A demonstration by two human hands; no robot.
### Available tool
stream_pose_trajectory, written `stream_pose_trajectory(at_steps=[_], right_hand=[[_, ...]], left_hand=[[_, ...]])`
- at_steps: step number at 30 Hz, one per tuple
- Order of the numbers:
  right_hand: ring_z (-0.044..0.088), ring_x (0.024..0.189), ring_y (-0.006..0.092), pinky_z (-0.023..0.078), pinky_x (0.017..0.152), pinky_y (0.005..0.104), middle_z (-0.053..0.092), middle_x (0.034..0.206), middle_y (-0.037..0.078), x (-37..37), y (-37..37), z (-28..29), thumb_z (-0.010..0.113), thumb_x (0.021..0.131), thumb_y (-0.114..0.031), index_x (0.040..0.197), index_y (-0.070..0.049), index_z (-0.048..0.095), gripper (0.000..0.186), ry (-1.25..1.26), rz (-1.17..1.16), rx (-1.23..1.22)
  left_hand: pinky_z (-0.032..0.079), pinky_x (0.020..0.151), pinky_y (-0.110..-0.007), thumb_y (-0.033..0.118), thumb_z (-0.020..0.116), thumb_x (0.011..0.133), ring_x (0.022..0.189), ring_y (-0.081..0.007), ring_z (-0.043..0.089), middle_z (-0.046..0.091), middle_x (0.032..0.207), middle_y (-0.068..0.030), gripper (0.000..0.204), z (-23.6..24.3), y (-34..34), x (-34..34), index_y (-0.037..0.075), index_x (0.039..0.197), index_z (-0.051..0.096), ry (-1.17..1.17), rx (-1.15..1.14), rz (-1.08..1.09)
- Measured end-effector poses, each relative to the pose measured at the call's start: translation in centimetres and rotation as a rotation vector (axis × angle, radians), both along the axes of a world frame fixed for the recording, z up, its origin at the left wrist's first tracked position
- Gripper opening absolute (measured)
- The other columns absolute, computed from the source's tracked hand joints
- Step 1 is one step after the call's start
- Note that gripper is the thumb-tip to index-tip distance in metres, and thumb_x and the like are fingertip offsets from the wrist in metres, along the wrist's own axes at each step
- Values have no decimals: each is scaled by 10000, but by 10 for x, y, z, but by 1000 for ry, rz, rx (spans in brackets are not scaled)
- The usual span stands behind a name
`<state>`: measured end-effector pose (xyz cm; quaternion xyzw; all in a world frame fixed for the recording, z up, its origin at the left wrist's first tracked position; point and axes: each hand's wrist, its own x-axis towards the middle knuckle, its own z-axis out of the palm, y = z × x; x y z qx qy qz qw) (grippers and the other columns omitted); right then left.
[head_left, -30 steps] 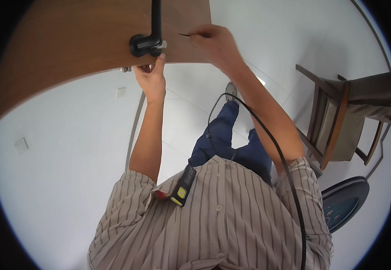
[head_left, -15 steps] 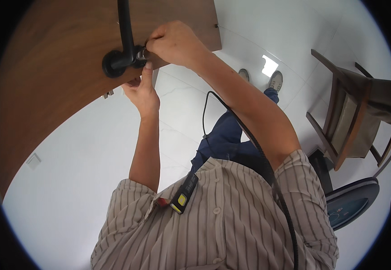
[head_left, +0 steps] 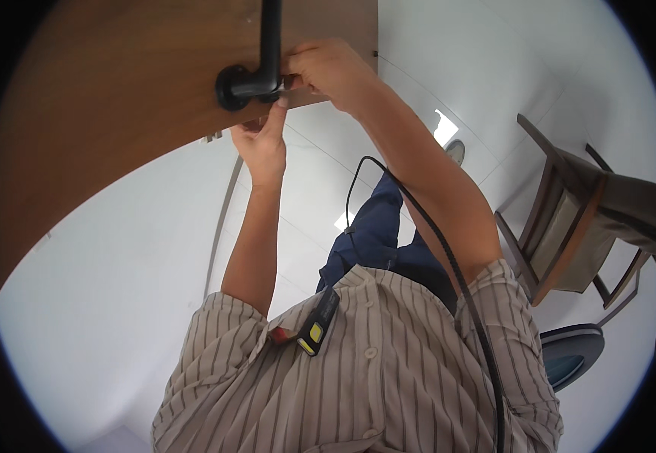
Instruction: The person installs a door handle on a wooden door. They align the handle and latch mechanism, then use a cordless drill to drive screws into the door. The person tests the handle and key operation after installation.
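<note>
A brown wooden door (head_left: 131, 83) fills the upper left, with a black lever handle (head_left: 270, 41) and its round black base (head_left: 232, 87). Beside the handle, close to the door's lower edge in the picture, a small silver lock part (head_left: 285, 83) shows between my fingers. My right hand (head_left: 335, 73) comes from the right, its fingers pinched at that silver part and partly hiding it. My left hand (head_left: 262, 151) is at the door edge, thumb raised toward the lock and fingers curled behind the edge. A metal latch piece (head_left: 211, 137) juts from the edge to its left.
A wooden chair with a brown seat (head_left: 566, 234) stands at the right, and a dark rounded panel (head_left: 569, 351) below it. A black cable (head_left: 437, 234) loops past my right arm. A black and yellow lamp (head_left: 318, 321) hangs on my striped shirt. The floor (head_left: 494, 90) is pale tile.
The handle and both hands have shifted to the right in the picture, and the chair slightly left and down. Both hands stay at the lock.
</note>
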<state>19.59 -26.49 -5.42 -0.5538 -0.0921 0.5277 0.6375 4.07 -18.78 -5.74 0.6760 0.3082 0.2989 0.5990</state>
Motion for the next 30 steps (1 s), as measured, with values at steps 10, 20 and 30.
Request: stream_pose_trajectory(at_steps=[10,20,30], right_hand=[[614,702,75,400,530,209,685,816,48,0,5,2,656,892,-205,921,-25,745,204,98,86,-192],[673,790,123,547,734,245,722,878,43,6,2,20,659,900,-252,974,-54,762,236,-68,167,-223],[695,824,138,592,760,257,724,931,67,7,-2,23,623,936,-255,1032,-35,750,272,-124,190,-205]], left_hand=[[446,1000,-324,-64,707,864,1074,-148,591,618,1139,-71,372,-1,-1,-3,0,1185,530,-22,-11,41],[446,1011,-331,-75,717,845,1079,-172,596,620,1141,-90,361,-5,-1,-8,-8,1151,537,-15,-35,26],[417,1059,-344,-56,710,850,1141,-185,582,618,1176,-98,368,-3,-5,-7,-25,1174,539,-23,-30,54]])
